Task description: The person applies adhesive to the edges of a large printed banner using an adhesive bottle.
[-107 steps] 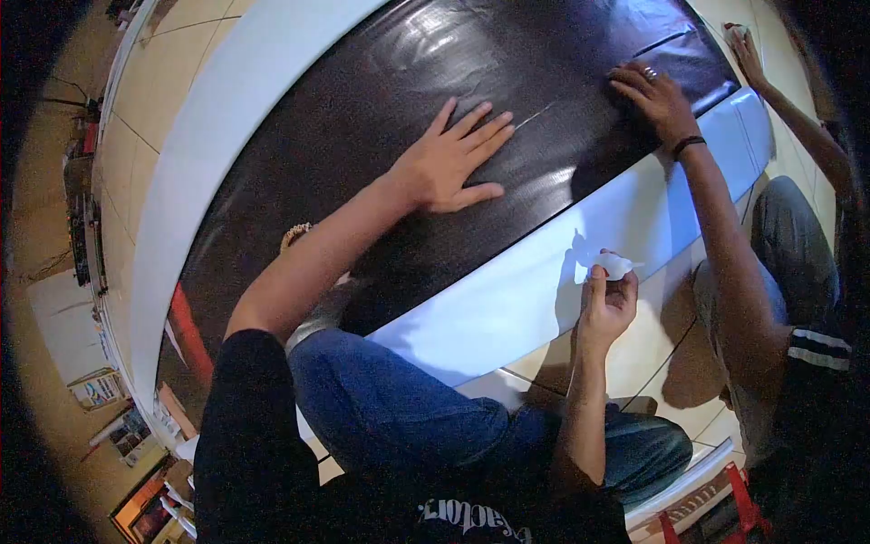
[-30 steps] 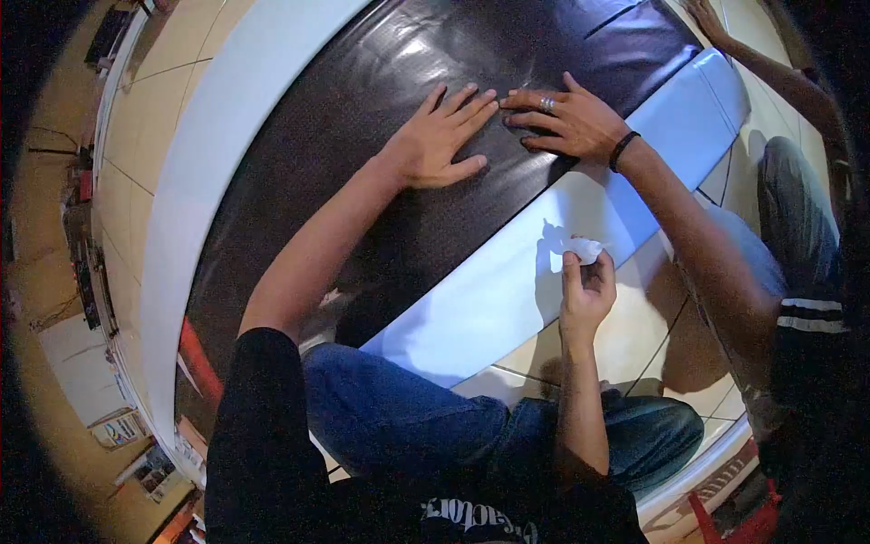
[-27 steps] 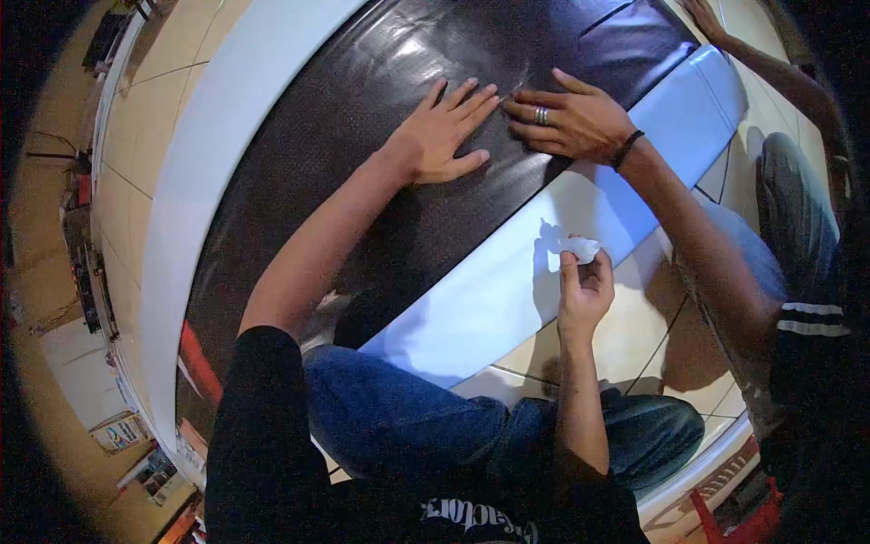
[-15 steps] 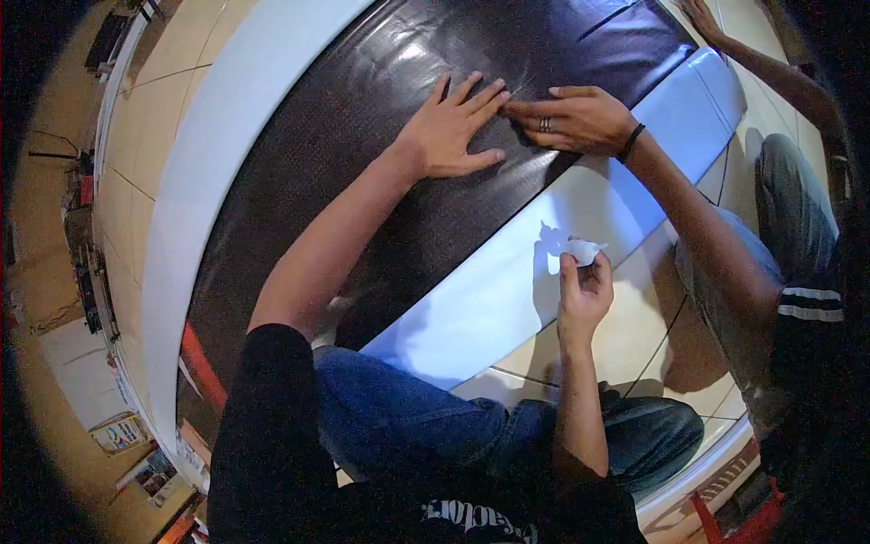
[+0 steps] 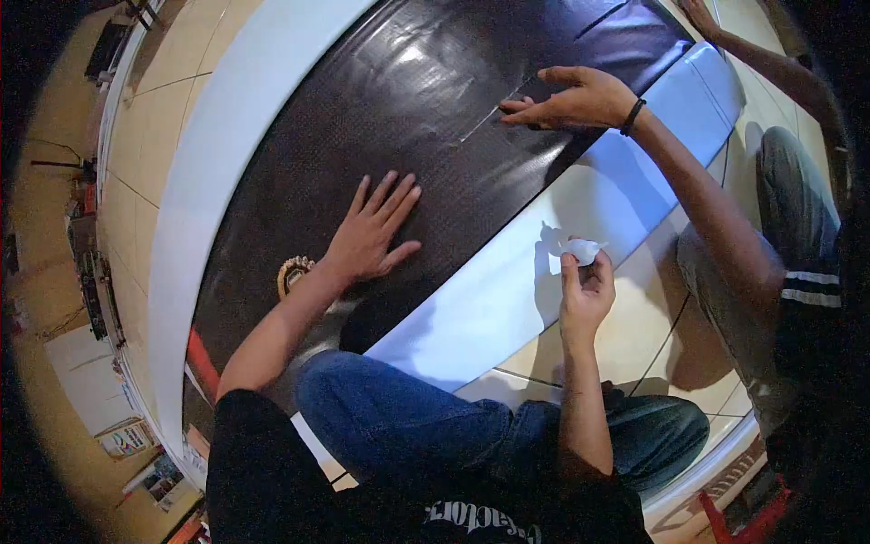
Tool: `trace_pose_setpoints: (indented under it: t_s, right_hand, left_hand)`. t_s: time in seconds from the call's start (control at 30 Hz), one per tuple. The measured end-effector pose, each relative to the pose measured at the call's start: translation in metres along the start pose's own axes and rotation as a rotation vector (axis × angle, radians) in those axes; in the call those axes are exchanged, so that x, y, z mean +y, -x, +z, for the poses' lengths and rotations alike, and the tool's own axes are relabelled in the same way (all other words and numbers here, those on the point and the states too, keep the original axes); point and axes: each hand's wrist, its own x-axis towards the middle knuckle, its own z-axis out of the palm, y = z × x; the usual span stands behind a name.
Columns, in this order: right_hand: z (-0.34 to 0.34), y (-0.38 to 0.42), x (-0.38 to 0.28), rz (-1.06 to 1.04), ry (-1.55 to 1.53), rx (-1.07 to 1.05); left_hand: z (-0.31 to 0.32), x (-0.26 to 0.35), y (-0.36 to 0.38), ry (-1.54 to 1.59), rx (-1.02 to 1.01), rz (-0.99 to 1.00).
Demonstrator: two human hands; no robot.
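My left hand (image 5: 372,234) lies flat with fingers spread on a dark, glossy sheet (image 5: 435,82). Beside its wrist, partly hidden by the forearm, is a ring-shaped brown and gold object (image 5: 294,273) whose kind I cannot make out. Between the fingertips of my right hand (image 5: 587,299) is a small white bottle with a thin nozzle (image 5: 584,250), held over the sheet's white border (image 5: 489,304). Farther up, a thin light line, perhaps a slit or crease (image 5: 480,124), runs across the dark sheet next to a co-worker's hand (image 5: 584,98).
The co-worker's arm (image 5: 702,195) reaches in from the right. Another arm (image 5: 770,63) shows at the top right. My crossed legs in jeans (image 5: 408,399) border the near edge. Tiled floor (image 5: 639,299) lies beyond the white border. A red object (image 5: 203,361) lies at the left.
My left hand has slid down and left across the sheet, away from the co-worker's hand. The co-worker's hand has lifted slightly, and the light line shows more. My right hand has barely moved.
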Motion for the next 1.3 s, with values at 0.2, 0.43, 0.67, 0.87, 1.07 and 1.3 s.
trace_pose_setpoints:
  t_s: [0.2, 0.43, 0.67, 0.87, 1.07, 1.3]
  right_hand:
    - [0.001, -0.001, 0.006, -0.047, -0.014, 0.015]
    - [-0.001, 0.0, 0.009, 0.019, -0.041, 0.019]
    - [0.003, 0.0, 0.004, -0.066, -0.04, 0.04]
    - [0.0, 0.0, 0.004, 0.009, -0.03, 0.014]
    - [-0.001, 0.0, 0.002, -0.057, 0.019, 0.01]
    - [0.003, 0.0, -0.001, -0.024, -0.035, 0.022]
  left_hand:
    - [0.01, -0.005, 0.058, 0.032, -0.059, -0.069]
    - [0.014, 0.003, 0.042, 0.097, 0.039, -0.167]
    - [0.007, -0.004, -0.032, 0.066, 0.174, -0.357]
    - [-0.003, 0.001, -0.096, 0.026, 0.207, -0.426]
    - [-0.002, -0.002, -0.129, 0.03, 0.328, -0.406]
    - [0.004, -0.003, -0.126, 0.01, 0.377, -0.393]
